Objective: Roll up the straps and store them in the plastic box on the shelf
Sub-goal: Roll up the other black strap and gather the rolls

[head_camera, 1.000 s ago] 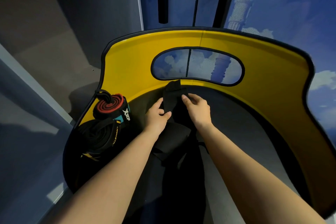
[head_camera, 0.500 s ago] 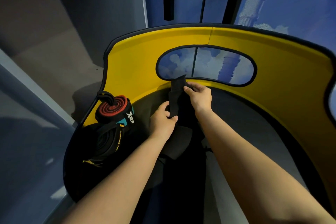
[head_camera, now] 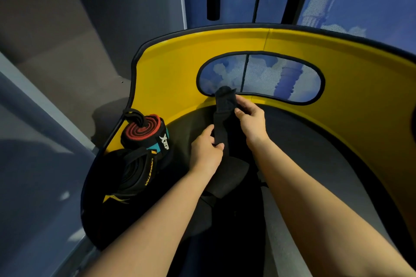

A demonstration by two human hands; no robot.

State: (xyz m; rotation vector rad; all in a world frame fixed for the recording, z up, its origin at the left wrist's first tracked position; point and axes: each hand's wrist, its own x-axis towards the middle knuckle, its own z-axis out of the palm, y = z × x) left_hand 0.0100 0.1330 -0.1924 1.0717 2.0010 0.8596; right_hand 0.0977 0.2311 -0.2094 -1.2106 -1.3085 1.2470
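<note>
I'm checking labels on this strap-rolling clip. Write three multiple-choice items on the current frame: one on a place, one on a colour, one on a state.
1. Where does the rolled wrap lie relative to the hands?
A. left
B. right
C. between them

2. What colour is the container wall?
A. green
B. white
C. yellow

3. What is the right hand doing?
A. hanging idle
B. pinching the black strap
C. pressing the rolled wrap

Answers:
1 A: it sits at the container's left edge.
2 C: the curved wall is yellow.
3 B: its fingers pinch the strap's upper end, while the left hand pinches lower down.
</note>
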